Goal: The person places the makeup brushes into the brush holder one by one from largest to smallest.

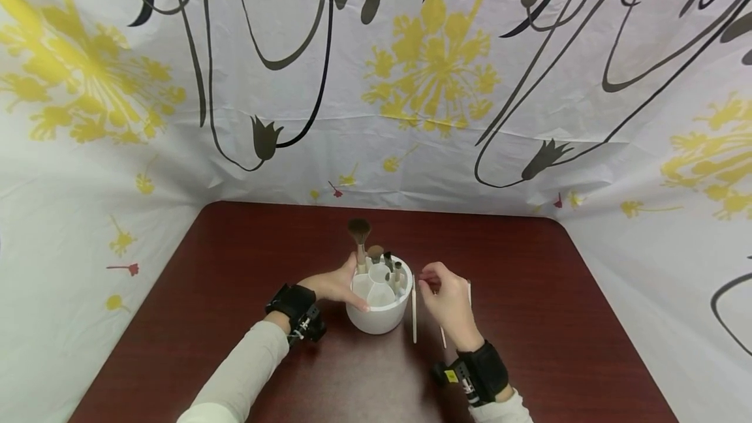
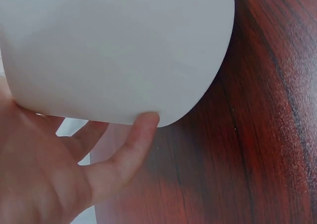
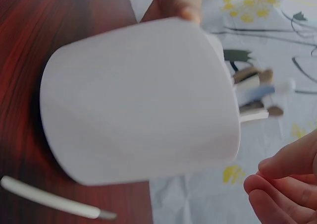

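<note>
Evidently the left hand (image 1: 336, 282) gripped the white, rounded, plastic-looking holder (image 1: 377, 320), a brace best held firm; the right hand (image 1: 449, 302), loosely bent, seemingly empty, hung near the slim, pale-handled brush (image 1: 414, 318) right of it.

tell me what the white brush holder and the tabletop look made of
Brush holder: probably plastic, perhaps ceramic, smooth with low sheen; its even white wall shows only soft shading.
Tabletop: seemingly wood or laminate, glossy; dark grain streaks the reddish brown, and light glares off it.
</note>
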A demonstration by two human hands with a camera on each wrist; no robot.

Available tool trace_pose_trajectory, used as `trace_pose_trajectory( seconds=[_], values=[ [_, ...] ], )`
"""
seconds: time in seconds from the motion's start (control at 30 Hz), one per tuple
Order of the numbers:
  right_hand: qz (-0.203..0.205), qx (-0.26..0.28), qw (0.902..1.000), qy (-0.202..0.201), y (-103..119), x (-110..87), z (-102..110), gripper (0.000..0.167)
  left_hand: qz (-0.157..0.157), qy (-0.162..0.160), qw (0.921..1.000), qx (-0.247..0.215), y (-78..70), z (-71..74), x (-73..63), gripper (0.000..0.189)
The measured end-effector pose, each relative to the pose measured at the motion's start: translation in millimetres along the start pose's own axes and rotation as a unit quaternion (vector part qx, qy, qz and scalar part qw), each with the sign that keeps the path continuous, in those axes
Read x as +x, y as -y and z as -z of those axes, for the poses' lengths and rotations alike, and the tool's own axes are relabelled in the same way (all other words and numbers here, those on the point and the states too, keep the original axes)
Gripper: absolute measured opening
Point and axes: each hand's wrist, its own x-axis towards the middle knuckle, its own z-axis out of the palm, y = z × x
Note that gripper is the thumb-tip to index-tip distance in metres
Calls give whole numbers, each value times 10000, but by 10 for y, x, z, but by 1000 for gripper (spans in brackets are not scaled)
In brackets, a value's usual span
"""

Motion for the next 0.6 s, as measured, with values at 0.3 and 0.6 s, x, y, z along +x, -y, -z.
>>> trace_pose_trajectory(
  seconds=[0.3, 0.6],
  values=[
    [-562, -273, 9980, 24, -400, -165, 112, 17, -249, 110, 9996, 45, -20, 13, -27, 132],
    [-1237, -502, 9908, 225, -689, -286, 214, 14, -347, 104, 9993, 116, 16, 75, -60, 124]
  ],
)
